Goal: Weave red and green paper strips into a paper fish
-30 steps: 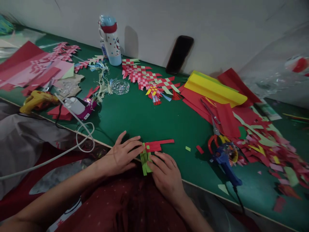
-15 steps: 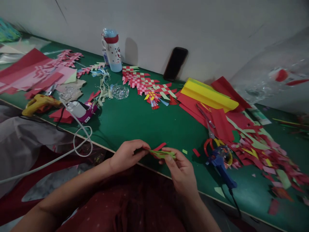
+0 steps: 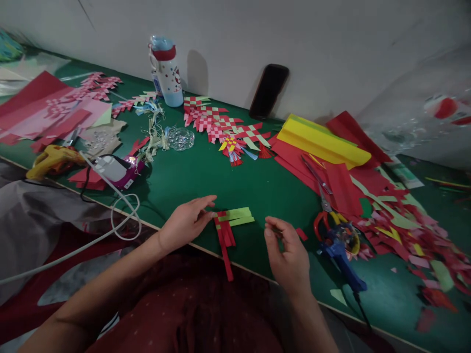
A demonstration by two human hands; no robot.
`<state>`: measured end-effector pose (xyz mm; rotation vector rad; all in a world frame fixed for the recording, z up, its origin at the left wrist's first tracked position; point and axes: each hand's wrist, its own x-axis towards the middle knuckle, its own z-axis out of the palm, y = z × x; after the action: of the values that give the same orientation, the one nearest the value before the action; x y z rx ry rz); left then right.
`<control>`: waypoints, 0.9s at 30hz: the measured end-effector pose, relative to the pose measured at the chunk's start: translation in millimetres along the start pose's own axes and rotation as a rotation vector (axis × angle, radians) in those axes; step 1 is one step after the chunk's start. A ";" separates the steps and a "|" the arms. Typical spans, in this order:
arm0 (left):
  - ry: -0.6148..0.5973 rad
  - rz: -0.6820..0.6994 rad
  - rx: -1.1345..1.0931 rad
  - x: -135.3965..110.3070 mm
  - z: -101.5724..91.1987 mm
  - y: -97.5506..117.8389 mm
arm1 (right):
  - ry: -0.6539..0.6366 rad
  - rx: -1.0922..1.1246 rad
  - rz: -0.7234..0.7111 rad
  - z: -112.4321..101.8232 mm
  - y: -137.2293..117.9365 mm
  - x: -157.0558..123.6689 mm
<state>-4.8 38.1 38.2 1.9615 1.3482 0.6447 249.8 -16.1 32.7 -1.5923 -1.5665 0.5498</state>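
Observation:
A small woven piece of red and green paper strips (image 3: pixel 228 221) lies flat on the green table (image 3: pixel 228 181) near its front edge. Its green strips point right and its red strips run toward me, one reaching past the edge. My left hand (image 3: pixel 186 223) rests beside it with fingers stretched out, fingertips touching its left side. My right hand (image 3: pixel 287 252) hovers to the right of it, apart from the paper, fingers loosely curved and holding nothing. A small red scrap (image 3: pixel 302 234) lies just beyond my right hand.
Red-handled scissors (image 3: pixel 324 198) and a blue glue gun (image 3: pixel 344 252) lie right of my hand, with paper scraps (image 3: pixel 405 225) beyond. Yellow paper (image 3: pixel 324 142), finished woven pieces (image 3: pixel 226 128), a phone (image 3: pixel 268 90) and bottle (image 3: pixel 166 71) sit behind. A yellow glue gun (image 3: pixel 51 159) and white cable (image 3: pixel 123 215) lie left.
Both hands had lifted the woven piece off the table and turned it. Now it lies flat again, green strips pointing right, and my right hand has let go and moved right.

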 end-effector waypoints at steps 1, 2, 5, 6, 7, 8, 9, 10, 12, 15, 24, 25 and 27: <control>0.039 0.077 0.127 -1.6 -2.1 -3.2 | -0.018 -0.087 -0.088 1.0 0.4 -1.3; 0.062 0.160 0.233 -3.2 -3.8 -6.1 | -0.037 -0.148 -0.172 2.4 0.2 -2.7; -0.004 0.405 0.404 -7.9 -4.2 -14.2 | -0.111 -0.209 -0.331 7.9 -2.0 -6.6; -0.056 0.468 0.426 -9.1 -2.9 -16.6 | -0.128 -0.212 -0.351 9.9 -2.9 -7.6; -0.106 0.516 0.442 -10.2 -1.2 -18.8 | -0.138 -0.213 -0.359 11.5 -3.7 -8.4; -0.149 0.552 0.459 -11.1 0.6 -20.8 | -0.144 -0.216 -0.361 12.8 -4.2 -9.0; -0.182 0.577 0.475 -11.8 2.4 -22.4 | -0.143 -0.218 -0.362 13.5 -4.6 -9.3; -0.203 0.594 0.491 -12.4 3.9 -23.4 | -0.140 -0.221 -0.362 13.8 -4.8 -9.5; -0.209 0.606 0.523 -14.1 6.1 -23.6 | -0.133 -0.230 -0.364 12.8 -4.8 -9.7; -0.162 0.560 0.565 -18.6 8.6 -18.3 | -0.110 -0.249 -0.366 8.5 -4.1 -10.3; 0.005 0.416 0.440 -11.8 5.9 0.9 | -0.004 -0.337 -0.311 -17.4 4.4 -14.4; -0.010 0.417 0.413 -7.9 4.6 2.6 | -0.005 -0.337 -0.312 -17.2 4.5 -14.7; -0.068 0.411 0.370 -1.1 3.7 5.6 | -0.032 -0.323 -0.322 -12.3 3.1 -14.1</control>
<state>0.9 34.8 39.9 2.5730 1.0862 0.5314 259.5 -32.4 34.1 -1.5184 -1.9636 0.1518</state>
